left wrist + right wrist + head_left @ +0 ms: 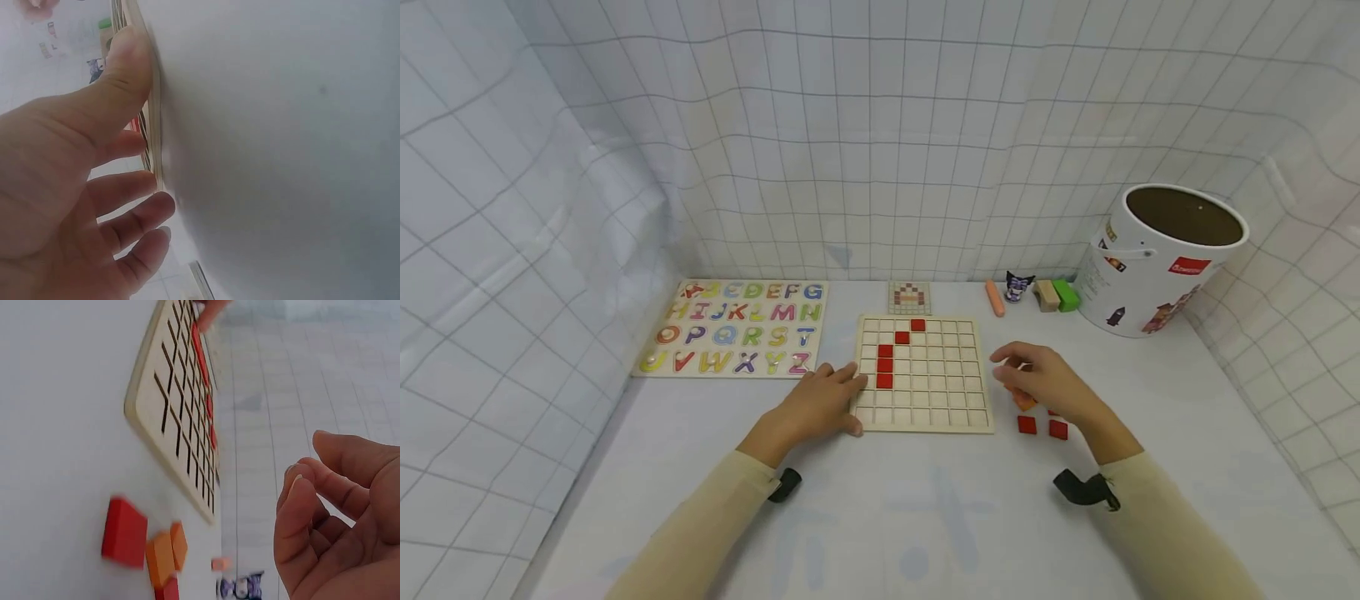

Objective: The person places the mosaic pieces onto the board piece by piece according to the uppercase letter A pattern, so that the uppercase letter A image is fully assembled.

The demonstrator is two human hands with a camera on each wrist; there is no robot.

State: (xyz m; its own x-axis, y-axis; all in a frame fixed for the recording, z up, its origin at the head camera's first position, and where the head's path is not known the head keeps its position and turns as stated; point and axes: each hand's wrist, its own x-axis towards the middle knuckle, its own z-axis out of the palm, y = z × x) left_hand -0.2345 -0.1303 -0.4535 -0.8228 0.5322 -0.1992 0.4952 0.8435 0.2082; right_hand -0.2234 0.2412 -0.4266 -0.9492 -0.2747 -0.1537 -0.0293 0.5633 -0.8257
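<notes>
A wooden grid board [940,400] lies in the middle of the table, with several red square tiles [885,365] set in its cells in a line that bends right toward the back. My left hand [820,406] rests at the board's left edge, fingertips on the rim and thumb against the near corner. Beyond the board's right edge, my right hand [1043,379] hovers with loosely bent fingers; nothing shows between its thumb and fingers [294,512]. Below it lie orange tiles [161,557] and loose red tiles [1027,425], partly hidden by the hand in the head view.
Behind the board lies a small pattern card [910,308]. An alphabet puzzle board [737,333] is at the left. Along the back right stand an orange stick [995,298], a small figurine [1018,287], a wooden block [1047,296], a green block [1065,295] and a white bucket [1120,292].
</notes>
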